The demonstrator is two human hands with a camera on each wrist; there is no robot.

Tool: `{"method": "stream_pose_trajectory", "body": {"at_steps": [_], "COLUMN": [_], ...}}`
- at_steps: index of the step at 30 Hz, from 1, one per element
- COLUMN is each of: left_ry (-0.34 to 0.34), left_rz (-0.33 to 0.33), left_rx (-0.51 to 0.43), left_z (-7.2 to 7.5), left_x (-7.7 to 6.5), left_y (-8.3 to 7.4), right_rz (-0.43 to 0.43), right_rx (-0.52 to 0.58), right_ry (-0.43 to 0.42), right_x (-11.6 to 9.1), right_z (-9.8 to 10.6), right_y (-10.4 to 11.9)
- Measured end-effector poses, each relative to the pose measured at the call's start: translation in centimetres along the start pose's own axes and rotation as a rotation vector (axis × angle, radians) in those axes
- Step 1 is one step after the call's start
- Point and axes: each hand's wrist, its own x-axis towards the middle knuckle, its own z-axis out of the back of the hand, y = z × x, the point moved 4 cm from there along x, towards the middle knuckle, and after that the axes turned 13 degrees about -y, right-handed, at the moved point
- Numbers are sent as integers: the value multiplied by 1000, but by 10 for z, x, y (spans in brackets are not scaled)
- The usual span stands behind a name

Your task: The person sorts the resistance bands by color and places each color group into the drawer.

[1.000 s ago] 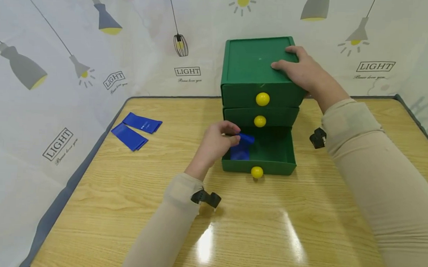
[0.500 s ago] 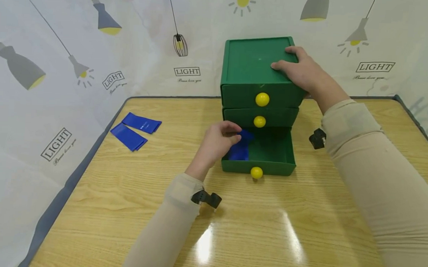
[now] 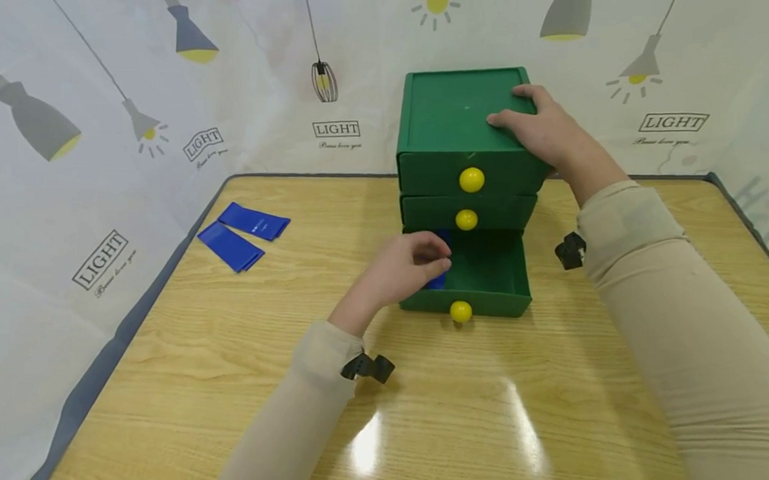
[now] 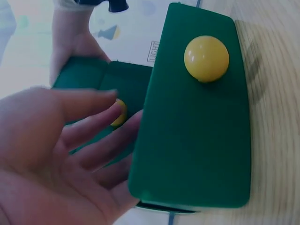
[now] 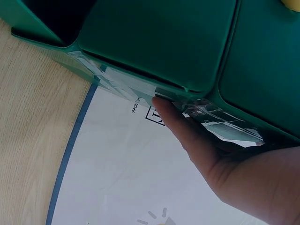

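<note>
A green drawer cabinet (image 3: 461,111) with yellow knobs stands against the back wall covering. Its bottom drawer (image 3: 498,304) is pulled out, and inside, on the left, lies a flat blue band (image 3: 438,279), partly hidden by my left hand (image 3: 409,266). That hand hovers over the drawer's left side, thumb and fingers apart and loosely bent, with nothing between them in the left wrist view. My right hand (image 3: 550,136) rests on the cabinet's top right edge, thumb and a finger on top. In the right wrist view, another finger (image 5: 187,136) lies along the cabinet's side.
Two more blue bands (image 3: 232,246) lie folded flat on the wooden table (image 3: 274,407) at the left. Above the open drawer, the middle drawer (image 3: 501,215) and top drawer (image 3: 426,174) are pushed in. A lamp-printed covering (image 3: 267,134) hangs behind the table.
My left hand has let go of the blue band's raised end and shifted right over the drawer; the band lies lower inside. My right hand has stayed in place.
</note>
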Motion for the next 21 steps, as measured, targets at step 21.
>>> {"method": "stream_pose_trajectory", "body": {"at_steps": [21], "left_ry": [301], "left_rz": [-51], "left_rx": [212], "left_z": [-19], "left_x": [-25], "left_y": [-18], "right_rz": [-3], "right_rx": [2], "right_ry": [-2], "right_x": [0], "right_z": [-1], "right_y": [0]}}
